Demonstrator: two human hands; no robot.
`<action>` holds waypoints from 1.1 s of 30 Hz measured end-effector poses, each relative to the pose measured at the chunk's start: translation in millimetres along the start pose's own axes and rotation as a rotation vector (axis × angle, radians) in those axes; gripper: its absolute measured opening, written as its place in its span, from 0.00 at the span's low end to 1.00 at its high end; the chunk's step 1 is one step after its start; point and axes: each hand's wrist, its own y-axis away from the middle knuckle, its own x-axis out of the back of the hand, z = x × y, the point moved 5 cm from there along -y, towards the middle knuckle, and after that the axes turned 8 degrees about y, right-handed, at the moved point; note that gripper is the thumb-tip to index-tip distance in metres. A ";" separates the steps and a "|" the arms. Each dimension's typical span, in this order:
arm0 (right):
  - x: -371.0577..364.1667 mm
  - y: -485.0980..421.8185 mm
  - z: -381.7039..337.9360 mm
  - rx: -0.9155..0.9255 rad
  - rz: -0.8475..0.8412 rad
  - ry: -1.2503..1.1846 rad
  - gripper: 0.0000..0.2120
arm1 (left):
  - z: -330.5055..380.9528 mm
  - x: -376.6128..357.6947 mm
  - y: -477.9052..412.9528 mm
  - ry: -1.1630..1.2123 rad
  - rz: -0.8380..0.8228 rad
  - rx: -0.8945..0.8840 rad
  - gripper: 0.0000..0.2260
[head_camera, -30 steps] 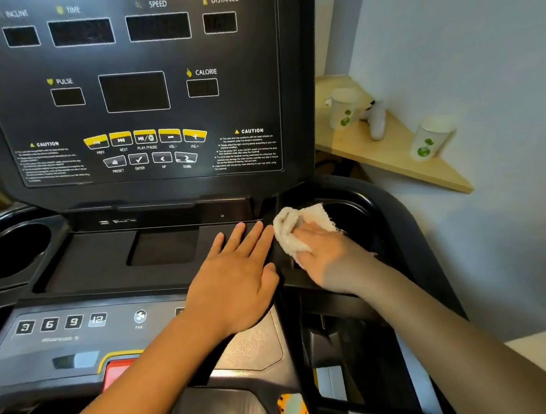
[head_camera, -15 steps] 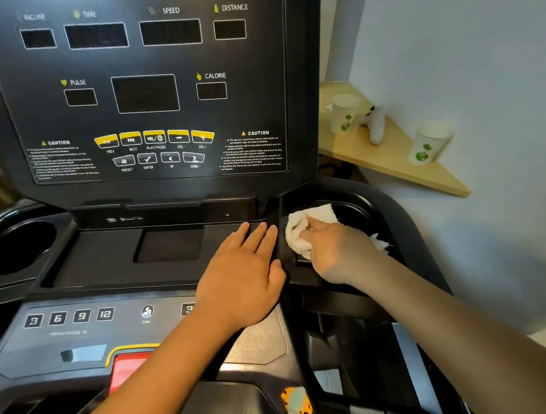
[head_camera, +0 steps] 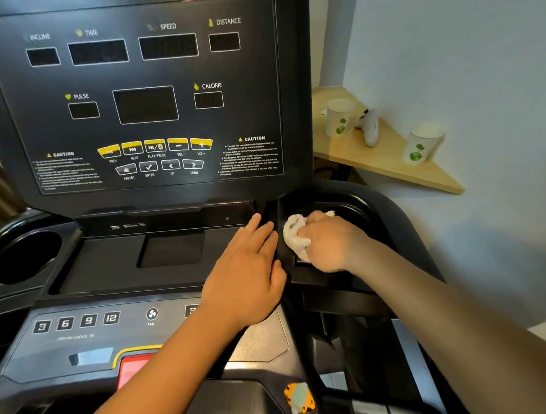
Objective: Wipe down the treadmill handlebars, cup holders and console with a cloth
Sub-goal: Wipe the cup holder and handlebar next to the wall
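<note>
At the treadmill's right side, the console (head_camera: 143, 100) stands dark, all displays off. The tray (head_camera: 116, 260) below it carries the left hand (head_camera: 247, 279), flat, fingers straight. The right cup holder (head_camera: 366, 210) sits just beside the console's lower corner. The right hand (head_camera: 330, 243) curls round the cloth (head_camera: 295, 236), pressing it on the holder's inner rim.

Risk: a key (head_camera: 191, 310) shows just beside the left wrist, and leaning weight could press it. A small wad may also miss the holder's bottom.

Cloth: white terry, bunched into a ball, partly hidden under the fingers.
</note>
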 end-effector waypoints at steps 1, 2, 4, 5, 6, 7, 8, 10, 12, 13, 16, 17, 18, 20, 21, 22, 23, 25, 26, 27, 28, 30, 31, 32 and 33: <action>-5.9 7.1 -0.1 0.014 -0.027 -0.001 0.20 | 0.5 -0.5 -0.3 -0.008 0.003 -0.013 0.25; -9.4 14.8 -0.7 0.030 -0.042 -0.021 0.20 | 0.7 -0.5 -0.4 -0.011 0.010 -0.016 0.24; -12.9 19.8 0.2 0.048 -0.043 -0.085 0.21 | 0.8 -0.6 0.5 -0.004 0.017 -0.009 0.24; -13.6 17.8 2.8 0.043 -0.040 -0.105 0.21 | 1.5 -0.6 1.2 0.003 0.015 -0.008 0.24; -11.1 15.8 5.3 0.035 -0.034 -0.114 0.20 | 2.4 -0.3 1.3 0.012 0.014 -0.011 0.24; -10.8 10.2 7.9 0.037 -0.050 -0.099 0.18 | 2.8 -0.1 1.4 0.020 0.013 -0.012 0.24; -8.5 5.5 8.7 0.037 -0.055 -0.107 0.16 | 3.0 0.1 1.4 0.025 0.010 -0.010 0.24; -4.8 -6.4 11.3 -0.006 -0.056 -0.105 0.17 | 2.4 0.8 2.1 0.027 0.000 0.000 0.25; 0.6 -23.3 15.6 -0.090 0.020 -0.133 0.18 | 2.2 2.0 1.9 0.049 -0.014 0.018 0.24; 5.2 -28.3 16.2 -0.130 0.068 -0.157 0.20 | 2.8 3.1 0.0 0.072 -0.026 0.033 0.24; 14.8 -33.5 16.5 -0.197 0.162 -0.192 0.24 | 4.3 4.4 -12.9 0.121 -0.038 0.076 0.19; 14.3 -34.0 17.3 -0.192 0.182 -0.181 0.23 | 4.9 4.4 -16.2 0.130 -0.038 0.086 0.17; 14.1 -32.2 19.5 -0.178 0.223 -0.177 0.22 | 5.1 4.5 -17.9 0.140 -0.034 0.090 0.16; 20.7 -18.2 38.0 -0.191 0.363 -0.193 0.20 | 2.1 3.2 -16.5 0.158 -0.013 0.082 0.18; 24.1 -7.6 56.8 -0.242 0.460 -0.215 0.18 | 1.1 2.6 -14.6 0.157 0.005 0.069 0.19; 28.0 5.5 77.4 -0.294 0.575 -0.202 0.17 | 0.9 1.6 -13.6 0.147 0.024 0.046 0.19; 26.9 17.9 98.7 -0.338 0.637 -0.221 0.19 | 1.7 0.8 -12.9 0.135 0.036 0.019 0.19; 8.4 29.4 129.4 -0.374 0.564 -0.212 0.23 | 5.5 -0.6 -11.9 0.105 0.039 -0.033 0.17; -2.6 33.2 135.4 -0.386 0.507 -0.242 0.24 | 7.8 -0.9 -12.4 0.094 0.046 -0.063 0.17; -14.6 34.0 139.2 -0.409 0.479 -0.313 0.24 | 9.8 -1.2 -12.9 0.088 0.047 -0.094 0.17; -20.8 32.4 139.5 -0.426 0.468 -0.343 0.25 | 11.0 -2.1 -13.2 0.075 0.045 -0.124 0.18; -16.8 19.6 137.8 -0.482 0.411 -0.333 0.24 | 11.2 -4.0 -14.1 0.046 0.038 -0.155 0.18; -8.5 10.4 135.8 -0.509 0.377 -0.332 0.23 | 11.2 -4.2 -14.7 0.041 0.036 -0.161 0.18; 2.0 -0.2 132.2 -0.512 0.374 -0.316 0.21 | 10.8 -4.2 -15.0 0.041 0.037 -0.164 0.17; 13.2 -11.5 126.8 -0.497 0.383 -0.298 0.19 | 10.5 -3.8 -15.0 0.038 0.039 -0.161 0.17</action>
